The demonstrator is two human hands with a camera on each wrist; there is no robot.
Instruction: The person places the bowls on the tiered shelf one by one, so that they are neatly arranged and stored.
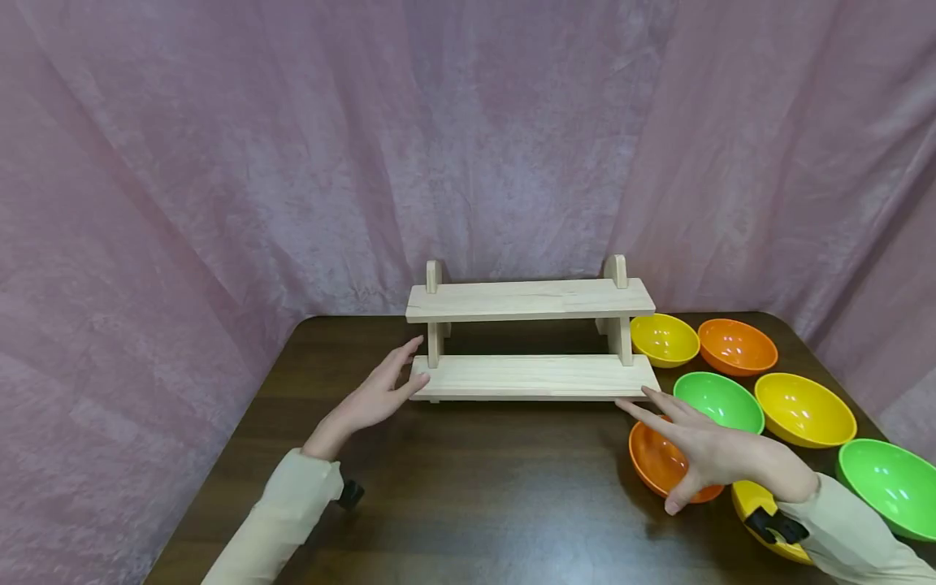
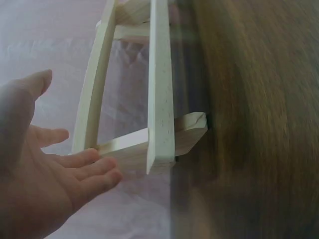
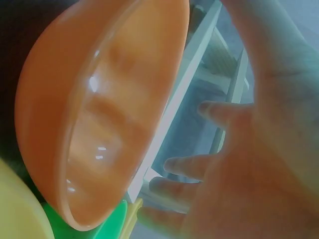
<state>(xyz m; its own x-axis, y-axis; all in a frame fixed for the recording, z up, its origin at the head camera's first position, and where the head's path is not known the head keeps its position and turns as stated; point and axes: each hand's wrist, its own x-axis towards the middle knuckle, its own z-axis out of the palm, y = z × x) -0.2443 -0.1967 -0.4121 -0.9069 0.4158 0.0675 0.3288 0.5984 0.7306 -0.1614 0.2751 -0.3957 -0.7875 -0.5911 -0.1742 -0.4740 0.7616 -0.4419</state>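
Wooden shelf (image 1: 534, 378) between two spread hands (image 1: 373, 396) (image 1: 712, 448)

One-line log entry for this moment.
left hand: empty, by left end of wooden rack | right hand: empty, near rack's right end, partly hiding nearer orange bowl in head view | other bowls: right side of table

pink curtain (image 1: 468, 146), seemingly velvet, hanging in folds behind dark brown table (image 1: 468, 479).
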